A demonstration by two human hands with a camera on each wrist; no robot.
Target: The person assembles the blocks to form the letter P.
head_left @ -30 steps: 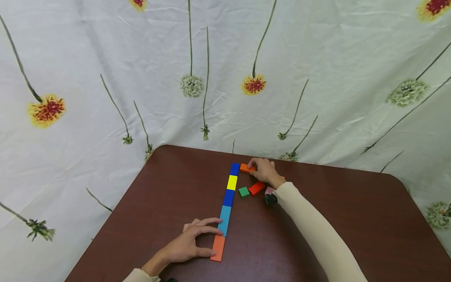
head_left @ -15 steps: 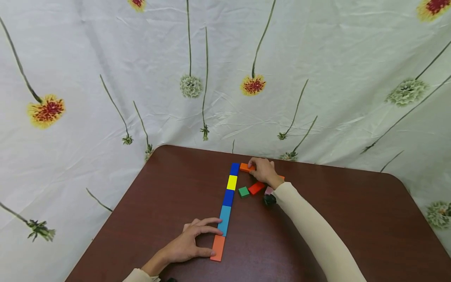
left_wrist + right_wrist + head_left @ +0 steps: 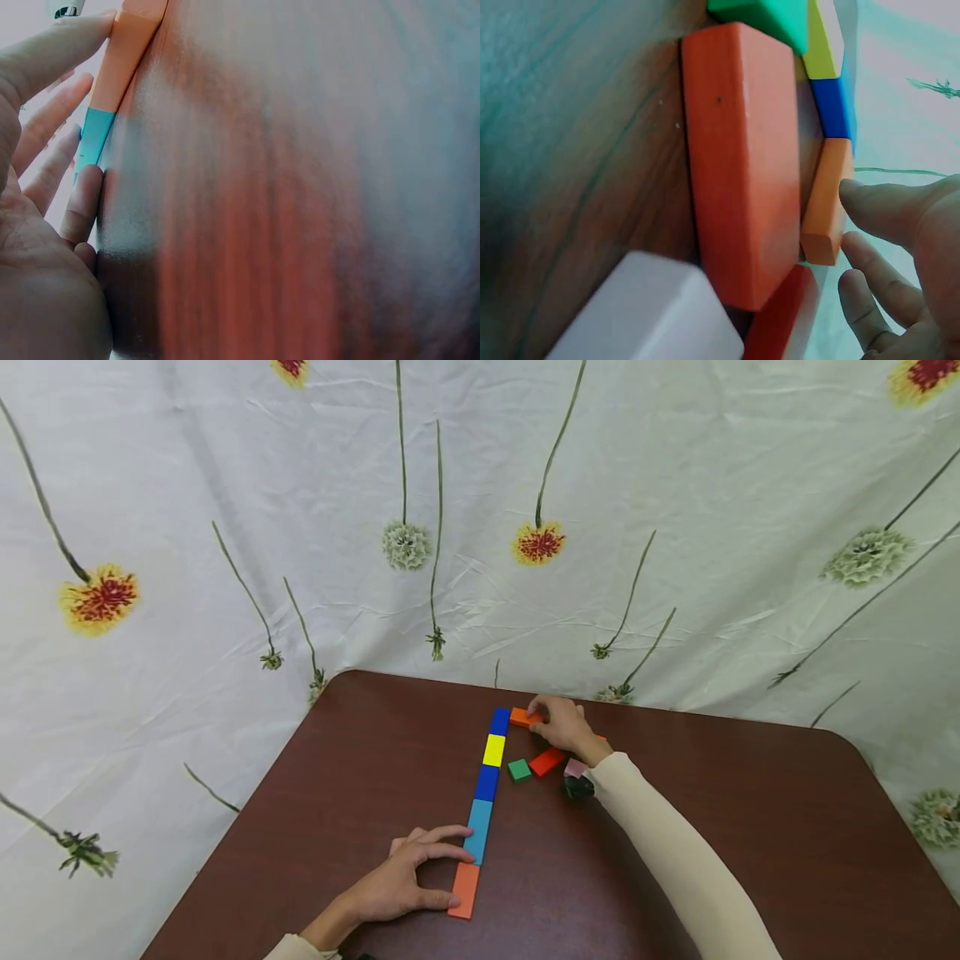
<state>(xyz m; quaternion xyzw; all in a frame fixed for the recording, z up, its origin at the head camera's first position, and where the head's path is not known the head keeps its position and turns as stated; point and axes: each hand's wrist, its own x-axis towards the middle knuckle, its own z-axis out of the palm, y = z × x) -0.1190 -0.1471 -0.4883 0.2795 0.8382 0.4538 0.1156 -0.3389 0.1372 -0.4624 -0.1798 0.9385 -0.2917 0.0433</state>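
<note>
A straight row of flat blocks runs away from me: salmon, light blue, dark blue, yellow and another dark blue. My left hand lies along the row's near end, thumb on the salmon block and outstretched fingertips at the light blue one. At the far end, my right hand pinches an orange block set crosswise beside the last dark blue block. In the right wrist view, the thumb rests on this orange block, and the other fingertips are close to its end.
A green block, a red block and a pink block lie right of the row. Another red block is partly hidden. Behind the brown table hangs a flowered cloth.
Both hands and the blocks hold nearly the same places. The right wrist shifts very slightly, and the whole view tips a little.
</note>
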